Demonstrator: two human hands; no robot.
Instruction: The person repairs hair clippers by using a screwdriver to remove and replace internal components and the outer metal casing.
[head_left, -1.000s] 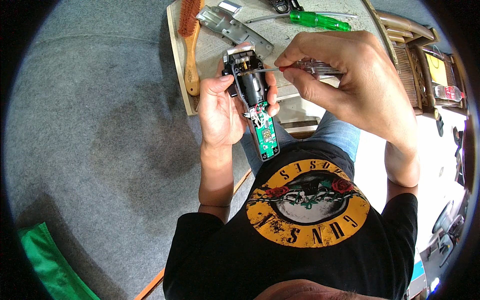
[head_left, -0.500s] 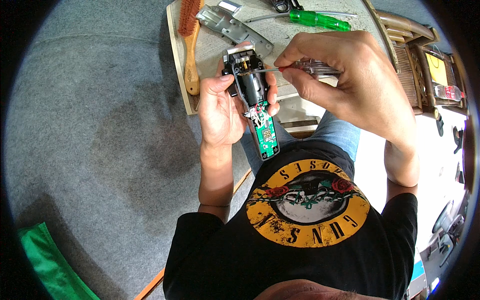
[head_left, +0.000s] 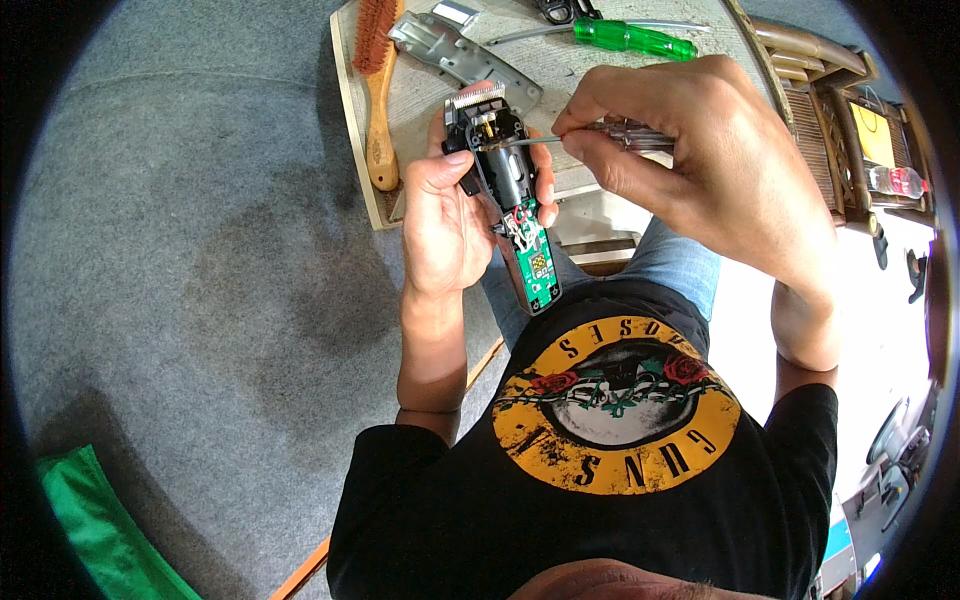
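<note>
My left hand [head_left: 445,225] is closed round an opened hair clipper [head_left: 508,178], its metal blade pointing away from me. The clipper's inside lies bare: a black motor housing, a green circuit board [head_left: 541,265] and thin wires. From the right, my right hand [head_left: 690,150] pinches a screwdriver with a clear handle [head_left: 632,135]. Its thin metal shaft reaches across to the clipper just below the blade, where the tip meets the dark inner parts. Whether the tip sits in a screw is too small to tell.
On the small table [head_left: 580,90] beyond my hands lie a wooden-handled brush [head_left: 379,110], a grey clipper cover [head_left: 470,62], a green-handled screwdriver [head_left: 635,39] and a black object [head_left: 568,10]. A wooden chair [head_left: 820,130] with a bottle [head_left: 896,181] stands at the right.
The clipper has tilted slightly in my left hand, and its lower end has shifted a little. My right fingers have rolled slightly on the screwdriver; its tip stays near the same spot.
</note>
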